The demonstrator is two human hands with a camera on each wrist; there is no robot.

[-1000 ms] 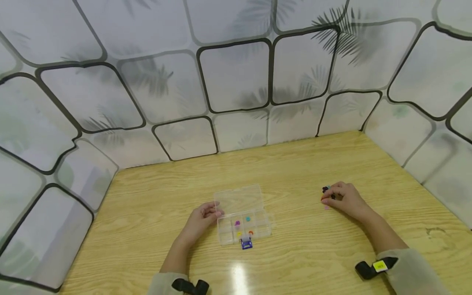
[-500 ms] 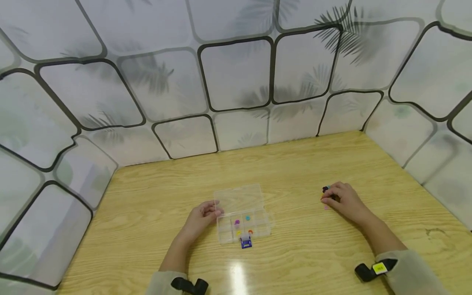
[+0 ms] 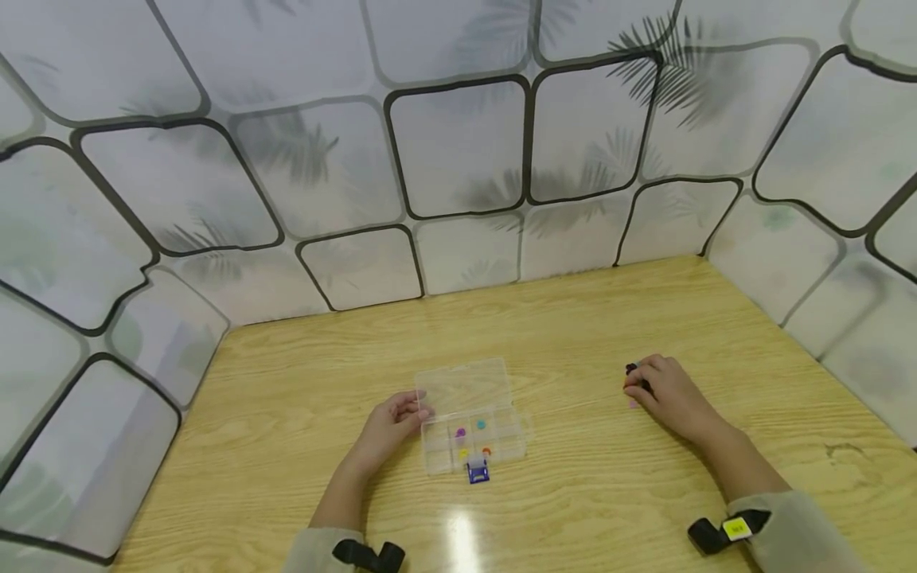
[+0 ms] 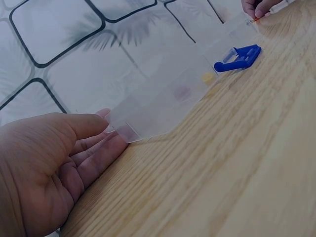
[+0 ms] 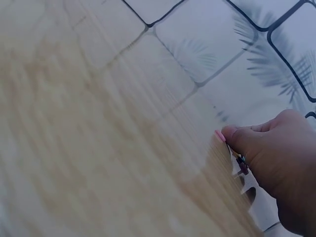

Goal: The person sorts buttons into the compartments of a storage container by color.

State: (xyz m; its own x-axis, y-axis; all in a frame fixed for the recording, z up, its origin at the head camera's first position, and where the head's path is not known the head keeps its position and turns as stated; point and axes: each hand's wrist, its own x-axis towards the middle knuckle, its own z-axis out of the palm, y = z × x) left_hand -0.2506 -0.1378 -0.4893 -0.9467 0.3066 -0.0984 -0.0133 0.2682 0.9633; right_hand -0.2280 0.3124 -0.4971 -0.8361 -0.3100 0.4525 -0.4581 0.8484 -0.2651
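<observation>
A clear plastic compartment box (image 3: 438, 460) lies on the table with its lid (image 3: 466, 386) folded back. Inside it are small pieces: a purple one (image 3: 461, 433), a teal one (image 3: 481, 425), a yellow one (image 3: 463, 454) and a red one (image 3: 487, 451). My left hand (image 3: 390, 426) holds the box's left side, thumb and fingers around its corner in the left wrist view. Well to the right, my right hand (image 3: 669, 394) has its thumb and fingertips bent down over several small pieces, dark ones (image 3: 631, 368) and a pink one (image 5: 220, 136) among them. I cannot tell whether it pinches one.
A blue plastic clasp-like part (image 3: 478, 471) sits at the box's front edge. The wood-grain table (image 3: 573, 493) runs back to a patterned wall covering (image 3: 466, 151), which also rises along the left and right sides.
The right hand stays over the small pieces; its fingers shift slightly and dip a little. The left hand and the box hold still.
</observation>
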